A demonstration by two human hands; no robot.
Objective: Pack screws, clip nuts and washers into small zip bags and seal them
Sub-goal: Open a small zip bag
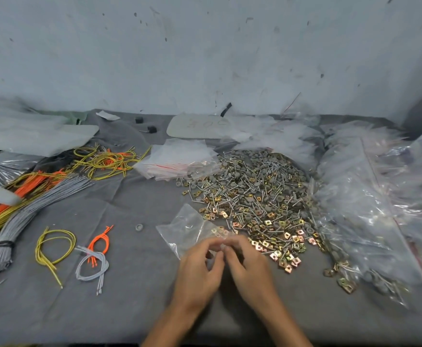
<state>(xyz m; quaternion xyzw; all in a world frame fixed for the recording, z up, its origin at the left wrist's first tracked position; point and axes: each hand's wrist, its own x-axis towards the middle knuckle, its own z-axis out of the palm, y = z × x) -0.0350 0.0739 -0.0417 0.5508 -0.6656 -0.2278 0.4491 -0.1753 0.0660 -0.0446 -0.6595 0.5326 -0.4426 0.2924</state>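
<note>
A small clear zip bag (188,227) lies on the grey cloth in front of me, its near edge pinched between both hands. My left hand (199,266) and my right hand (248,264) meet fingertip to fingertip on that edge. Whether the bag holds any parts is unclear. Just right of the bag spreads a big heap of screws, brass clip nuts and grey washers (257,196). A stack of empty zip bags (177,160) with red lines lies behind the heap's left side. One loose washer (139,227) sits left of the held bag.
Bundles of grey, orange and yellow wires (29,196) cover the left side, with small wire loops (92,256) nearer me. Large crumpled plastic bags (370,196) with packed parts fill the right. A grey wall (204,58) stands behind the table.
</note>
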